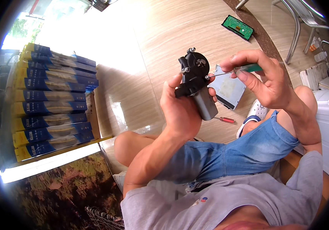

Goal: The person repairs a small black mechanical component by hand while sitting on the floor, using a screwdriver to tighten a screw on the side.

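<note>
My left hand (183,109) is wrapped round a small electric gear motor (204,104), which has a grey metal cylinder and a black gear housing with several metal studs. The motor is held up above my lap, its black housing end pointing away from me. Between the thumb and fingers of my right hand (266,78) is a screwdriver (249,68) with a green handle. Its thin shaft runs leftward, and the tip meets a stud on the right side of the housing. Part of the motor is covered by my left palm.
On the tiled floor lie a red-handled screwdriver (225,120), a flat grey metal panel (229,92) and a green circuit board (238,27). A stack of blue-and-yellow boxes (53,101) stands at the left. A metal chair (295,34) is at the upper right, and a white appliance (327,122) at the right.
</note>
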Motion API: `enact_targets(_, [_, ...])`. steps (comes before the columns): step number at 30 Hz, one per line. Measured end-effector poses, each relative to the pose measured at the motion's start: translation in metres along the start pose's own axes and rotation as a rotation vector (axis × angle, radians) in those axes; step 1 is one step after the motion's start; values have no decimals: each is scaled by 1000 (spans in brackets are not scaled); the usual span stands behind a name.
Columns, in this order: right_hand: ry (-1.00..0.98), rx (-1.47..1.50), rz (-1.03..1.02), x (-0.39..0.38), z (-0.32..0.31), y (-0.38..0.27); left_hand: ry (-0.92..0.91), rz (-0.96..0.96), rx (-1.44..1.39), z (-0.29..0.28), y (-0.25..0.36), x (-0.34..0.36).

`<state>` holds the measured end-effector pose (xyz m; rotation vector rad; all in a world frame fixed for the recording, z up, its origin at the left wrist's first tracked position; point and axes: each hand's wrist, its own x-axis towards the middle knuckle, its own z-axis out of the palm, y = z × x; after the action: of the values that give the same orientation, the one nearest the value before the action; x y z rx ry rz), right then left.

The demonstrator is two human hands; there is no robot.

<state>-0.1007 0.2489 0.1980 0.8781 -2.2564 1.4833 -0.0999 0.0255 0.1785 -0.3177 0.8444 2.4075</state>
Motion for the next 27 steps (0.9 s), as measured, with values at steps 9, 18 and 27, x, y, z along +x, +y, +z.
enact_targets(9, [46, 4, 18, 0, -1, 1, 5, -17, 40, 3, -3, 0])
enact_targets(18, [-69, -166, 114, -4, -9, 2, 5, -8, -2, -2, 0, 1])
enact_targets(27, [-18, 49, 69, -1, 0, 2, 17, 0, 28, 0, -1, 1])
